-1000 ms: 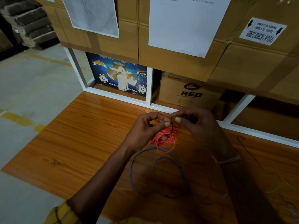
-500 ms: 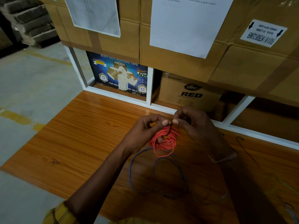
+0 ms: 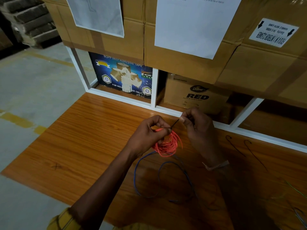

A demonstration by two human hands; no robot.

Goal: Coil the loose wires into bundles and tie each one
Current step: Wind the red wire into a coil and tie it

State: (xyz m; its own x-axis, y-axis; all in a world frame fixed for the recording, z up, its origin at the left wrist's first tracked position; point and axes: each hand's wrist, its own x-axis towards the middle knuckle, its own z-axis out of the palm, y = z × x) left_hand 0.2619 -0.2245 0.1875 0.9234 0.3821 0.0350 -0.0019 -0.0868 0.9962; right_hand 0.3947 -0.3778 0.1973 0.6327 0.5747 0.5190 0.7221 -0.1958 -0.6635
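right hand (image 3: 197,125) has drawn black tie (image 3: 174,124) from orange coil (image 3: 167,143).

Two hands are seen: left hand (image 3: 146,138), right hand (image 3: 197,128). One orange coil (image 3: 167,145), one blue wire (image 3: 137,171), one black tie (image 3: 174,124) are counted. Two spare ties (image 3: 235,146) lie right (a green wire (image 3: 295,190) at the edge). Five boxes (image 3: 187,63) and two papers (image 3: 191,27) are counted.

Your orange wire coil (image 3: 167,145) is bundled up, with a thin black tie (image 3: 173,125) sticking out its top. Blue wire (image 3: 144,165) lies loose in open loops on the wood, right below it.
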